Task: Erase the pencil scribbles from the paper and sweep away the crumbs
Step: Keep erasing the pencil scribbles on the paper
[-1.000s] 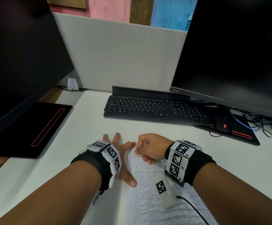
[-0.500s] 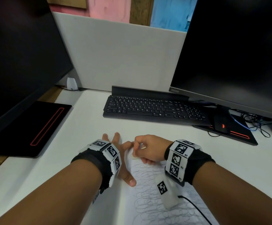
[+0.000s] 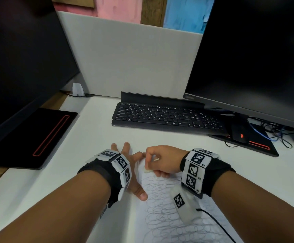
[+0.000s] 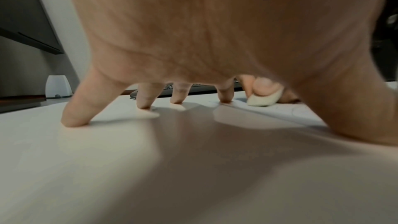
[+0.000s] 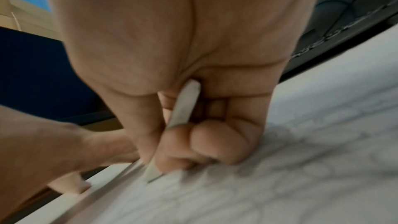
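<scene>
**Eraser working the top left corner; most of the sheet still scribbled**

Right hand (image 3: 162,160) pinches a small white eraser (image 3: 147,171) between thumb and curled fingers, its lower edge down on the paper (image 3: 162,225). The right wrist view shows the eraser (image 5: 183,108) as a thin slab standing on edge, tip on the sheet; that view is smeared, so I read the hand as mid-stroke.

Left hand (image 3: 134,172) is flat and spread, fingers straight. From the left wrist view, its forefinger and thumb (image 4: 355,117) seem to pin the paper's left margin, the other fingertips landing on bare desk (image 3: 83,155).

Change over the last second: slight. The right hand has crept a little left, toward the left forefinger, and the eraser sits nearer the corner. The left hand has not moved.

What that means, as I judge it: erasing has barely begun. A pale patch shows just beyond the hand, while dense pencil loops (image 3: 160,207) cover everything nearer me. Crumbs: none I can make out. Sweeping is far off.

Keyboard (image 3: 167,118) sits beyond, well apart.
</scene>
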`<action>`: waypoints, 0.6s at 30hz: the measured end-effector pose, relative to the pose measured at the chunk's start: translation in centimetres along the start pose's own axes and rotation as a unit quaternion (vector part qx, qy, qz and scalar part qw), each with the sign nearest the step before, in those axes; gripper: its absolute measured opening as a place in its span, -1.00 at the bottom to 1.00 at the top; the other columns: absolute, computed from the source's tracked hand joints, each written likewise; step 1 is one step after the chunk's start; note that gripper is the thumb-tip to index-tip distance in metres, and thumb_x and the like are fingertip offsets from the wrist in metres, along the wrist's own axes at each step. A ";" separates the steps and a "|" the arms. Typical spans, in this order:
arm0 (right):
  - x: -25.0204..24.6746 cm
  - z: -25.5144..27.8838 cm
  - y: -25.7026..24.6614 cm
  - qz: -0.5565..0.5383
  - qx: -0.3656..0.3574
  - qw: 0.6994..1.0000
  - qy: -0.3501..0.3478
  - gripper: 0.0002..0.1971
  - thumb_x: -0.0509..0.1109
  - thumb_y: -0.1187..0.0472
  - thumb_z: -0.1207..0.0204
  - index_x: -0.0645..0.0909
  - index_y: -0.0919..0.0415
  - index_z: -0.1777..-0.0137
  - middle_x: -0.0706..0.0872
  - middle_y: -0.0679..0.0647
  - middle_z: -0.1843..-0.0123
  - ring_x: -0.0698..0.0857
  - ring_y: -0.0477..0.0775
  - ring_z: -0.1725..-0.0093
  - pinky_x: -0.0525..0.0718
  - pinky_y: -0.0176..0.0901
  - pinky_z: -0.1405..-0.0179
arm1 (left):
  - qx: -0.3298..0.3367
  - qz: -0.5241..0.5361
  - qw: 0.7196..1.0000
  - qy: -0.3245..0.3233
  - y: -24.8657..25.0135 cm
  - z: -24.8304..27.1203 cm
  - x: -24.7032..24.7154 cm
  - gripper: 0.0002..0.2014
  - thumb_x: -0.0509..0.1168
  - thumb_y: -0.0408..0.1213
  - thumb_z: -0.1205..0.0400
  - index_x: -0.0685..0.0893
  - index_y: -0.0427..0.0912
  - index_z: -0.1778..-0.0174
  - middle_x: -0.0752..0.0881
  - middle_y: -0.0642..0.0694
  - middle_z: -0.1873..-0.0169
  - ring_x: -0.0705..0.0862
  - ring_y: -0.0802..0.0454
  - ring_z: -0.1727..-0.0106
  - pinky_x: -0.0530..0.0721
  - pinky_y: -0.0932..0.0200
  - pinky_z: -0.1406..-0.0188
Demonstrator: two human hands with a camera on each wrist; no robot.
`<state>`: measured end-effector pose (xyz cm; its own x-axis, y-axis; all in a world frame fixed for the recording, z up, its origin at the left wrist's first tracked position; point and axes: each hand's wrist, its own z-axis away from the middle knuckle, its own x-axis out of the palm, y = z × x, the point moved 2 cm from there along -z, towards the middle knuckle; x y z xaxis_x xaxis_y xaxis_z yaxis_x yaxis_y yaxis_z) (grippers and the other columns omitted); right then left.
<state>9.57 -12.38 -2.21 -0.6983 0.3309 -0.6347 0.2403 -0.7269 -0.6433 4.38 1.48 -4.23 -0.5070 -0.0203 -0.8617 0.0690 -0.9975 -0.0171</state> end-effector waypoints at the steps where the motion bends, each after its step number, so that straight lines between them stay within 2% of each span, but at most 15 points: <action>1: -0.3 -0.1 0.0 -0.004 0.006 1.000 0.016 -0.91 0.35 0.21 -0.66 0.51 0.11 0.09 0.63 0.03 0.44 0.51 -0.07 0.58 0.52 -0.25 0.52 | 0.002 0.004 1.000 0.001 -0.1 0.0 0.1 0.31 0.51 0.50 -0.08 -0.17 0.42 -0.64 -0.18 -0.14 -0.67 -0.17 -0.51 -0.63 0.18 -0.47 -0.55; 3: -0.6 -0.2 -0.1 0.009 0.009 1.000 0.025 -0.92 0.32 0.22 -0.66 0.50 0.12 0.07 0.63 0.03 0.44 0.49 -0.08 0.61 0.51 -0.25 0.55 | 0.001 0.013 1.000 0.000 -0.2 0.1 0.1 0.30 0.51 0.49 -0.09 -0.17 0.42 -0.64 -0.21 -0.14 -0.68 -0.23 -0.52 -0.64 0.12 -0.48 -0.56; 7: -0.1 0.1 -0.4 0.002 0.007 1.000 -0.024 -0.91 0.33 0.26 -0.66 0.49 0.13 0.08 0.61 0.04 0.45 0.50 -0.06 0.58 0.50 -0.26 0.55 | -0.003 0.001 1.000 -0.002 0.0 0.1 0.0 0.29 0.52 0.48 -0.10 -0.16 0.41 -0.64 -0.20 -0.15 -0.68 -0.19 -0.52 -0.64 0.17 -0.47 -0.56; 10: -1.1 -0.3 0.0 0.031 0.015 0.998 0.049 -0.93 0.31 0.20 -0.67 0.52 0.12 0.06 0.65 0.03 0.42 0.53 -0.06 0.55 0.51 -0.29 0.55 | -0.002 0.016 1.000 0.000 -0.2 0.0 0.2 0.32 0.52 0.48 -0.08 -0.20 0.44 -0.63 -0.23 -0.13 -0.68 -0.26 -0.51 -0.64 0.10 -0.48 -0.58; 11: -1.1 -0.3 0.0 0.040 0.015 0.998 0.044 -0.92 0.31 0.19 -0.67 0.51 0.11 0.06 0.65 0.03 0.41 0.53 -0.06 0.55 0.51 -0.29 0.55 | -0.003 0.019 1.000 -0.001 -0.2 0.1 0.2 0.32 0.52 0.48 -0.07 -0.19 0.46 -0.63 -0.23 -0.12 -0.68 -0.27 -0.50 -0.64 0.09 -0.49 -0.57; 14: -0.4 0.1 -0.4 0.013 0.011 0.999 -0.032 -0.92 0.33 0.25 -0.66 0.50 0.14 0.07 0.61 0.05 0.44 0.50 -0.05 0.59 0.50 -0.30 0.59 | -0.004 0.012 1.000 -0.011 -0.2 0.2 -0.2 0.30 0.54 0.46 -0.06 -0.15 0.47 -0.61 -0.21 -0.09 -0.69 -0.22 -0.47 -0.65 0.17 -0.49 -0.55; 18: -1.2 -0.1 0.0 0.004 0.023 1.000 0.021 -0.93 0.32 0.24 -0.66 0.54 0.11 0.07 0.64 0.12 0.39 0.52 -0.01 0.55 0.53 -0.25 0.55 | -0.005 0.007 1.000 -0.015 0.0 0.2 -0.4 0.33 0.53 0.48 -0.05 -0.21 0.48 -0.61 -0.23 -0.10 -0.68 -0.21 -0.48 -0.65 0.15 -0.49 -0.56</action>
<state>10.50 -12.76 -1.49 -0.6675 0.3498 -0.6573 0.2129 -0.7562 -0.6187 4.40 1.52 -3.79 -0.5309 -0.0369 -0.8466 0.0859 -0.9963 -0.0104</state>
